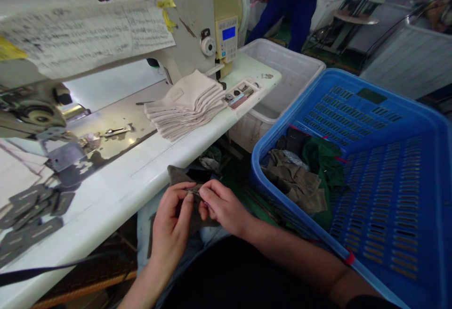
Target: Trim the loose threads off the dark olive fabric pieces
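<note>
A dark olive-brown piece of cloth (179, 175) is held over my lap, below the front edge of the sewing table. My left hand (173, 217) is closed on it, thumb and fingers pinching its upper part. Close beside, my right hand (226, 206) is also closed, its thumb and forefinger pressed together at the same spot. A small shiny bit shows between the two hands; what my right fingers grip is too small and covered to name. The hands' fingertips almost touch.
A sewing machine (192, 21) stands on the white table (141, 172). Pale folded cloth pieces (190, 104) are stacked there, with dark patches (30, 215) at left. A blue basket (374, 167) holding cloth and a white bin (300, 59) stand at right. A person (294, 5) is behind.
</note>
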The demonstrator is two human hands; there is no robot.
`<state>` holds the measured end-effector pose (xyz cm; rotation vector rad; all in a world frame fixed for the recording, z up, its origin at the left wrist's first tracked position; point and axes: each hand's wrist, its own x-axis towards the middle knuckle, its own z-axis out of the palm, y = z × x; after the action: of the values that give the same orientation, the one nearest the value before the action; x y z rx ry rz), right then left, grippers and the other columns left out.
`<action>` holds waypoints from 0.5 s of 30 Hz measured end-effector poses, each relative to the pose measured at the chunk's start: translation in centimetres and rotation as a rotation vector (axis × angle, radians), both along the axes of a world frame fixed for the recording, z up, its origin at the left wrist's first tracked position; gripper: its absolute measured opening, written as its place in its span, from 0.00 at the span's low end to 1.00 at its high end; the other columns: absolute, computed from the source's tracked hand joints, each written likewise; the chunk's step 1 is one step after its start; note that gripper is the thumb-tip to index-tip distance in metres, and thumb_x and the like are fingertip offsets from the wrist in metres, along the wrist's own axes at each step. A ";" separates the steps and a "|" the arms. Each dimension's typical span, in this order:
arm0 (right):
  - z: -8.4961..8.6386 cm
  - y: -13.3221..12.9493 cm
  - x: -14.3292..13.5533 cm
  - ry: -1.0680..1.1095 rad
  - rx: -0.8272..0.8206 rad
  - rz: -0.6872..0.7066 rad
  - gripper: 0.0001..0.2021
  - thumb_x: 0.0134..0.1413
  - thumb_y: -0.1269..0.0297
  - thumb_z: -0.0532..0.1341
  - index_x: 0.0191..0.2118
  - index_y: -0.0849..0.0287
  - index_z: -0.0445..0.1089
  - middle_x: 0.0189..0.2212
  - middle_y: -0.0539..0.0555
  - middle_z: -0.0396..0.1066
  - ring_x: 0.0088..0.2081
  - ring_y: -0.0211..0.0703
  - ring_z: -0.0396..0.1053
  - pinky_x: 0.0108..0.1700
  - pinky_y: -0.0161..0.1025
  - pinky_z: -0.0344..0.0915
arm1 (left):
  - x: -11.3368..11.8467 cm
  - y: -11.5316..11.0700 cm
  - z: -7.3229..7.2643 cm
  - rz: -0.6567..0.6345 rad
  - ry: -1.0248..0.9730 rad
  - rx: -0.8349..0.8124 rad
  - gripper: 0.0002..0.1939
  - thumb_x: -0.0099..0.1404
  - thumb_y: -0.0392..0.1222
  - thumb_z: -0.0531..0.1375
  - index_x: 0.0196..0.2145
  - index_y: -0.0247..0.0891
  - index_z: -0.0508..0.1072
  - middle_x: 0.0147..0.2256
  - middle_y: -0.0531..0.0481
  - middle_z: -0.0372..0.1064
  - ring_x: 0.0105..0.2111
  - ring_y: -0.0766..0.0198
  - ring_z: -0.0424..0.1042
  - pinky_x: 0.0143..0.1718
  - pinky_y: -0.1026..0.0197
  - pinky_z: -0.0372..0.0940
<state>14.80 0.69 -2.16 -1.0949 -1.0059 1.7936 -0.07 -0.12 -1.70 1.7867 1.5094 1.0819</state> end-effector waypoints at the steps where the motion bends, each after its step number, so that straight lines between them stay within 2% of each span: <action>1: 0.0 0.0 0.0 0.009 -0.007 -0.001 0.11 0.65 0.55 0.55 0.35 0.57 0.62 0.19 0.44 0.63 0.19 0.32 0.52 0.23 0.32 0.49 | 0.0 0.0 0.0 -0.001 0.004 0.005 0.09 0.71 0.41 0.56 0.32 0.42 0.72 0.43 0.50 0.72 0.44 0.61 0.71 0.48 0.58 0.64; 7: 0.0 0.0 -0.2 0.072 -0.033 0.000 0.12 0.64 0.52 0.56 0.35 0.56 0.60 0.19 0.42 0.63 0.18 0.32 0.49 0.22 0.32 0.47 | 0.1 0.0 0.1 0.016 -0.025 -0.028 0.10 0.71 0.42 0.56 0.31 0.42 0.72 0.44 0.50 0.72 0.44 0.60 0.71 0.48 0.57 0.65; 15: 0.3 0.2 0.1 0.045 -0.012 0.011 0.13 0.65 0.52 0.55 0.36 0.57 0.61 0.19 0.43 0.63 0.18 0.32 0.50 0.22 0.32 0.48 | 0.1 0.0 0.3 0.028 -0.059 -0.063 0.10 0.71 0.43 0.56 0.31 0.42 0.72 0.44 0.49 0.73 0.45 0.60 0.72 0.49 0.58 0.65</action>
<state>14.86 0.85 -1.90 -1.0536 -0.9773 1.8269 0.00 -0.07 -1.45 1.6813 1.5204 1.0795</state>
